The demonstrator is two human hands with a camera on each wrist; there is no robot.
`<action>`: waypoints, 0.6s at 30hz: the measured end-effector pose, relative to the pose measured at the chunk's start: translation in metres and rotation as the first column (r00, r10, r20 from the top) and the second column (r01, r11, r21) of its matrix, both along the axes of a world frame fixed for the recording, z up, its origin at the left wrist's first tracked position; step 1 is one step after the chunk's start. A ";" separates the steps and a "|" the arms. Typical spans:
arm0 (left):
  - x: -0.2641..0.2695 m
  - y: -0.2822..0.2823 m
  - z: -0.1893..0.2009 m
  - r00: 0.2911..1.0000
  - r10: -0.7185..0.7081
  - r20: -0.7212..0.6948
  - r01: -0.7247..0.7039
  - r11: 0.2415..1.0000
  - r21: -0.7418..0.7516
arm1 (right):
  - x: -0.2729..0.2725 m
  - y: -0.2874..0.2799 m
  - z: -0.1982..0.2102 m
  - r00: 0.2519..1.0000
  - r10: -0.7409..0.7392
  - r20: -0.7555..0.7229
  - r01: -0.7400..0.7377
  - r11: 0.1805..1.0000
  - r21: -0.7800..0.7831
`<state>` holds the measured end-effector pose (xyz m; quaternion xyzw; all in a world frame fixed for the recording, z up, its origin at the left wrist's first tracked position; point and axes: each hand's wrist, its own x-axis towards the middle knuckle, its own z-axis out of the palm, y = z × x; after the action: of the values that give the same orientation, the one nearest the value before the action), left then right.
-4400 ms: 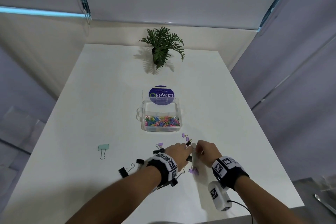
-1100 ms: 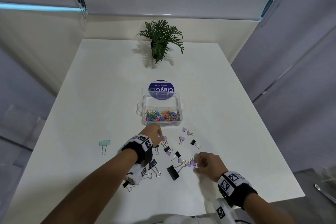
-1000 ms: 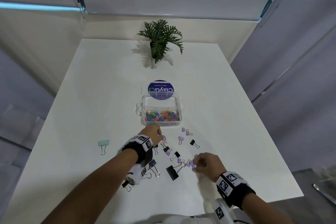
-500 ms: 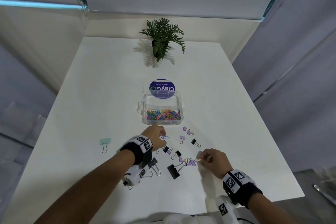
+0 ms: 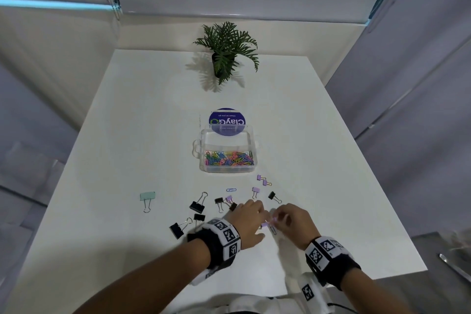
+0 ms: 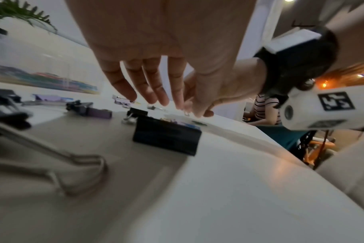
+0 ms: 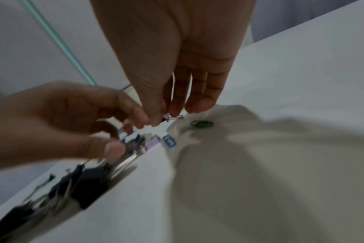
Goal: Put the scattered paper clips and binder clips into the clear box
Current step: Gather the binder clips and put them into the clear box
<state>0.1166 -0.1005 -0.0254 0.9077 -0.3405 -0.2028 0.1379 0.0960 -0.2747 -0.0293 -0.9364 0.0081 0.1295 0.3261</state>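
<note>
The clear box (image 5: 204, 160) sits mid-table with several coloured paper clips (image 5: 229, 158) in it. Black binder clips (image 5: 196, 206) and purple binder clips (image 5: 255, 189) lie scattered in front of it, with a blue paper clip (image 5: 231, 189) among them. My right hand (image 5: 276, 219) pinches a small purple binder clip (image 7: 166, 117) just above the table. My left hand (image 5: 258, 214) hovers close beside it, fingers (image 6: 154, 92) pointing down and holding nothing. A large black binder clip (image 6: 166, 136) lies under the left palm. A green paper clip (image 7: 202, 123) lies by the right fingertips.
The box's lid with a blue round label (image 5: 227, 121) stands behind the box. A potted plant (image 5: 225, 51) is at the far edge. A mint binder clip (image 5: 147, 196) lies apart on the left. The table's near edge runs below my wrists.
My left hand has drawn back from in front of the box and moved right, next to the right hand. The right hand has closed its fingertips on a small purple clip.
</note>
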 end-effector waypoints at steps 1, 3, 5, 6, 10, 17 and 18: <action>-0.002 0.000 -0.001 1.000 -0.012 0.015 0.012 1.000 0.006 | 0.001 -0.005 0.001 0.999 -0.039 0.015 0.039 0.999 0.004; -0.004 0.001 -0.002 0.999 -0.011 0.035 0.010 1.000 0.022 | 0.003 -0.017 0.003 0.992 -0.118 0.051 0.118 0.993 -0.006; -0.002 0.003 -0.002 0.999 0.001 0.048 -0.002 1.000 0.029 | 0.004 -0.027 0.004 0.985 -0.164 0.058 0.166 0.985 -0.041; -0.001 0.004 -0.003 0.999 0.006 0.054 -0.007 1.000 0.029 | 0.004 -0.030 0.005 0.984 -0.171 0.044 0.174 0.983 -0.060; 0.008 0.010 0.002 0.989 0.102 0.105 -0.103 0.995 0.010 | 0.000 -0.030 0.008 0.989 -0.140 -0.044 0.134 0.984 -0.119; 0.043 0.034 -0.001 0.945 0.325 0.040 -0.327 0.944 0.048 | -0.013 -0.018 0.009 0.995 -0.023 -0.092 0.008 0.986 -0.165; 0.047 0.038 -0.001 0.943 0.333 0.021 -0.334 0.941 0.059 | -0.014 -0.017 0.009 0.994 -0.022 -0.108 0.004 0.985 -0.170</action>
<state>0.1633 -0.0629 -0.0267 0.9572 -0.1762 -0.1818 0.1405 0.0821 -0.2914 -0.0207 -0.9521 0.0432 0.1775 0.2452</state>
